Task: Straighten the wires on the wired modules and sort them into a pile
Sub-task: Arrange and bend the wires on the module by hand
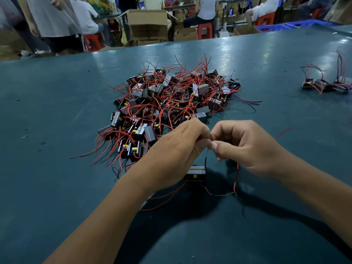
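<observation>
Both hands, left (182,141) and right (245,147), pinching a wire (206,161) above module (196,173); heap (171,100) beyond.

Wide teal counter (57,111), scuffed and glossy, catching pale patches of overhead light toward the far edge. Beyond the far edge, a crowded workshop floor. Open cardboard box (147,20) stacked on more cartons at far centre. Red plastic stools (204,30) scattered among seated people, another red stool (93,41) at far left. Standing person in a light shirt (51,16) at far left, partly blurred. Blue plastic crates (285,25) just past the counter's far right corner. Further back, cluttered workbenches and a small lit screen (231,12), too blurred for detail.
</observation>
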`<act>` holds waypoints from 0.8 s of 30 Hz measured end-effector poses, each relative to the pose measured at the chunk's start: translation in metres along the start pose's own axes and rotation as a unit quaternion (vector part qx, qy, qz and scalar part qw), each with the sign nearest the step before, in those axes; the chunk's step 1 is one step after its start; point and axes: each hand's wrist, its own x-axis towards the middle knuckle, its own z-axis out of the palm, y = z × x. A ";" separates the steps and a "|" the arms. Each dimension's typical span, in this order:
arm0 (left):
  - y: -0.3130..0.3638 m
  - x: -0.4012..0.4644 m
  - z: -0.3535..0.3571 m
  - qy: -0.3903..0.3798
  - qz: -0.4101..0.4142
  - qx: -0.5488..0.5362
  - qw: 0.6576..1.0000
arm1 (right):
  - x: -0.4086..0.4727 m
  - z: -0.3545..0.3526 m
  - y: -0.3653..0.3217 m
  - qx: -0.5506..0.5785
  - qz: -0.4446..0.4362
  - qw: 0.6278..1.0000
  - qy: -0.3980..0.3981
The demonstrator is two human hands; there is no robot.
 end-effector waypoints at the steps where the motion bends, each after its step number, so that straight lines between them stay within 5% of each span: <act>1: 0.001 0.000 0.001 -0.008 -0.019 -0.009 1.000 | 0.000 0.001 0.000 -0.012 -0.005 1.000 0.005; 12: 0.006 -0.001 0.000 -0.042 -0.152 -0.177 0.971 | -0.002 0.007 0.002 -0.196 -0.095 0.973 0.076; 19: 0.004 0.000 -0.001 -0.067 -0.261 -0.378 0.886 | -0.002 0.007 0.000 -0.232 -0.109 0.964 0.077; 24: 0.001 0.002 0.001 -0.039 -0.239 -0.314 0.918 | -0.002 0.006 0.001 -0.215 -0.104 0.968 0.077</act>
